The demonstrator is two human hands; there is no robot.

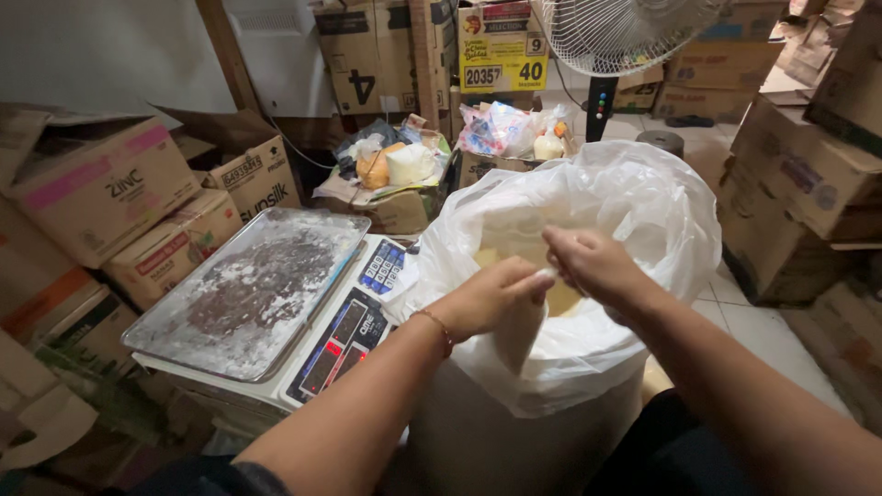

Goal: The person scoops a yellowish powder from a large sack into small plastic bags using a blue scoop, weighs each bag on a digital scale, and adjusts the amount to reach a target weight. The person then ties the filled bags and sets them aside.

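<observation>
Over the big white sack (570, 367) in front of me, both my hands are busy with a small clear plastic bag (520, 332). My left hand (487, 298) is closed on one side of the little bag's top, and my right hand (593, 262) pinches the other side, so the mouth is held between them and the bag hangs down. I think I hold it right above the sack so that anything that drops falls back inside and not on the floor. The sack has a thin plastic liner (643, 211) folded out over its rim, which keeps it wide open, and I can see pale yellowish powder (560, 296) down in it. I cannot tell how much is in the little bag. Just to my left sits a weighing scale (344, 340) with dark number screens and a keypad, touching the sack's liner. Its flat metal tray (248, 289) is dusted with white powder and has nothing standing on it. It is close, so a bag can go there without a long reach. Cardboard boxes (110, 197) are stacked all around, and a white standing fan (620, 32) is behind the sack, well away from my hands.
</observation>
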